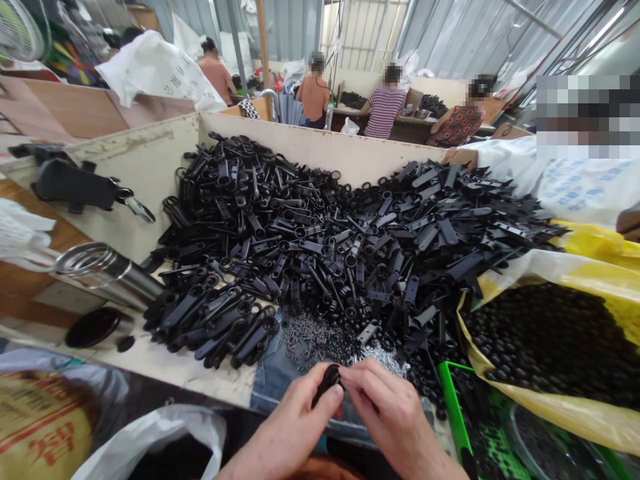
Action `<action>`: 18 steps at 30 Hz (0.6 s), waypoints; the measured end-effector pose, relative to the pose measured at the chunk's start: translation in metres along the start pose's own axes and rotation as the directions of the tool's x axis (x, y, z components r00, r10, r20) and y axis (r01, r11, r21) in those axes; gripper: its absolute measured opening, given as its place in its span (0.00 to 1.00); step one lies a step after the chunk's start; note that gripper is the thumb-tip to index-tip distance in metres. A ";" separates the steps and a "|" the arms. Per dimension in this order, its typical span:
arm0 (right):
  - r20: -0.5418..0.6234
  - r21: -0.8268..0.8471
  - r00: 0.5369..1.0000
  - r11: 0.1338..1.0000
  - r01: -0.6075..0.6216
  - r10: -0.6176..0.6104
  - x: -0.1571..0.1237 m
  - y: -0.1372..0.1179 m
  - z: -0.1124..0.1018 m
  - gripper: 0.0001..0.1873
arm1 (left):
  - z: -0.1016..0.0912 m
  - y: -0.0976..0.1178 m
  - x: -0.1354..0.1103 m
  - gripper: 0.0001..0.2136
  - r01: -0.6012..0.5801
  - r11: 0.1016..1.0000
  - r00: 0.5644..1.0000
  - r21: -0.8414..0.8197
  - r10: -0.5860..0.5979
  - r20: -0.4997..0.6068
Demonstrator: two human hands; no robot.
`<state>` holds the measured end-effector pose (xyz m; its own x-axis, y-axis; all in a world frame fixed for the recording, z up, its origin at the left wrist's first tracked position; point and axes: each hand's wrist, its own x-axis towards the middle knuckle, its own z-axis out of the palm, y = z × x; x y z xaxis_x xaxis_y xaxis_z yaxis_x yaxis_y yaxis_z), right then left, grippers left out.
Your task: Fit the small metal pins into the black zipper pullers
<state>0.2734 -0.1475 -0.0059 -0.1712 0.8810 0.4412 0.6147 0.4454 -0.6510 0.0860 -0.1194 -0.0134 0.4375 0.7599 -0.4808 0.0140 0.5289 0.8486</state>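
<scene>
My left hand (305,403) is closed round a small black plastic part (328,383), low in the middle of the view. Against that part's upper end, the fingertips of my right hand (383,397) are pinched together; whatever they hold is hidden. Just beyond my hands, small grey metal pieces (310,339) and shiny silver pins (383,357) lie in heaps on a denim cloth (267,377). A big pile of black plastic handle-like parts (300,227) rises behind them. To the left, similar long black pieces (215,327) are laid side by side in a row.
A yellow-and-white sack (550,400) of black round pieces and a green basket (453,407) stand at right. On the left are a steel flask (115,273) and a phone-holder-like black clamp (75,183). A pale board (320,150) walls the pile; several people sit beyond.
</scene>
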 end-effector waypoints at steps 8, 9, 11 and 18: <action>-0.013 0.092 0.978 0.974 -0.208 0.210 -0.014 0.003 0.007 0.15 | 0.004 0.011 -0.005 0.17 -0.139 0.872 0.987 0.469 0.085 0.136; -0.016 0.140 0.955 0.947 -0.291 0.296 -0.018 0.003 0.010 0.18 | 0.002 0.009 -0.005 0.18 -0.162 0.869 0.982 0.468 0.098 0.159; 0.028 0.286 0.884 0.844 -0.455 0.467 -0.028 0.005 0.021 0.20 | -0.005 0.002 -0.006 0.16 -0.245 0.832 0.967 0.497 0.174 0.187; 0.239 0.655 0.661 0.384 -0.650 0.712 -0.037 0.010 0.073 0.30 | -0.028 -0.029 -0.009 0.25 -0.245 0.807 0.952 0.537 0.305 -0.024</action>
<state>0.2301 -0.1643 -0.0743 0.1405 0.9373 -0.3190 -0.1570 -0.2971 -0.9419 0.0564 -0.1308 -0.0395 0.3995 0.8936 -0.2045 0.3871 0.0377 0.9213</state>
